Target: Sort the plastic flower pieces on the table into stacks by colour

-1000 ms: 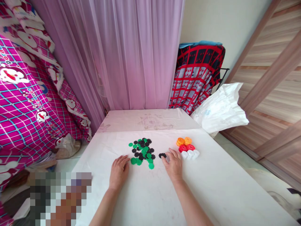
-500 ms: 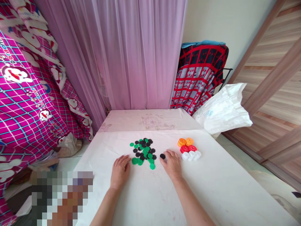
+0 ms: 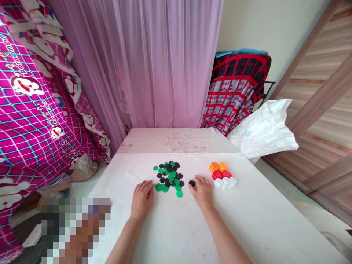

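A bright pink cartoon-print blanket (image 3: 30, 121) hangs at far left, with a clear plastic bag (image 3: 84, 167) on the floor by its lower edge. A purple curtain (image 3: 165, 66) falls in folds behind a table (image 3: 170, 227) covered in white, its far end printed with a pale flower. On the table, a person's left hand (image 3: 142, 196) lies palm down, fingers loosely spread and nothing visible in its grasp, the tips just beside a heap of small notched discs. Green discs (image 3: 179, 194) and black discs (image 3: 177, 165) overlap there, mixed together. To the right, apart from the heap, a black piece (image 3: 191, 183) is pinched between the thumb and fingers of the right hand (image 3: 202, 190); whether it is one disc or several cannot be told. Beyond that hand sit sorted groups: orange discs (image 3: 214, 167) farthest, red discs (image 3: 216, 175) next, white discs (image 3: 218, 183) nearest. A red-and-black patterned cloth (image 3: 233, 88) drapes behind, beside a white bag (image 3: 269, 128) and wooden panels (image 3: 324, 121) at far right.
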Motion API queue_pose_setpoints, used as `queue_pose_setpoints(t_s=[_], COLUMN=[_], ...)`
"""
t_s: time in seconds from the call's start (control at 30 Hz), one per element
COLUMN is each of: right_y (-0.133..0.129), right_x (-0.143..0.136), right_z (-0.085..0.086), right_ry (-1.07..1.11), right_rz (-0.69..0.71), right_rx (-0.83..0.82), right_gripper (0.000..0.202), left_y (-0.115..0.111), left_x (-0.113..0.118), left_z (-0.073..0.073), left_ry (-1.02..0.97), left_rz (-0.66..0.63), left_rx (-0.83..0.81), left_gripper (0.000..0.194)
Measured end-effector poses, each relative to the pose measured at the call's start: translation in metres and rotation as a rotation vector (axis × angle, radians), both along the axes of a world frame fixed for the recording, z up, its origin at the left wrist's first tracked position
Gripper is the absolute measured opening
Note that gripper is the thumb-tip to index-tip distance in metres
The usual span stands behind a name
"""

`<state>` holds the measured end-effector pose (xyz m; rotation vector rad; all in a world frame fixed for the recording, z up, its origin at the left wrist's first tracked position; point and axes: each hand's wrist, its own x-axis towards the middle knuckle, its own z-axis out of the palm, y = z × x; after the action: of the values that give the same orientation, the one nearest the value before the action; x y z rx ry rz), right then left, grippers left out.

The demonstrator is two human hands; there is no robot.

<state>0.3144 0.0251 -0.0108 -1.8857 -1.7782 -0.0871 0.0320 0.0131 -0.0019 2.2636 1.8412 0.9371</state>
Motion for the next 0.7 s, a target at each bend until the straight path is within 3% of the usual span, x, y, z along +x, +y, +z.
queue_pose_setpoints(t_s=[0.47,0.7], right_y=[0.0016,-0.0001], right_x=[0.0013,0.0027], right_z=[0.0029,-0.0025], right_ry=[0.040,0.033], right_rz=[0.031,0.044], right_rx=[-0.047,0.006], right_gripper=[0.013,0.011], left_y=[0.0010,0.0007], left_x=[-0.0003,-0.0014], left_z=[-0.0007,-0.0021], left_ry=[0.004,0.009], left_rz=[-0.007,-0.012], left_rx=[-0.007,-0.013], left_gripper=[0.029,0.029])
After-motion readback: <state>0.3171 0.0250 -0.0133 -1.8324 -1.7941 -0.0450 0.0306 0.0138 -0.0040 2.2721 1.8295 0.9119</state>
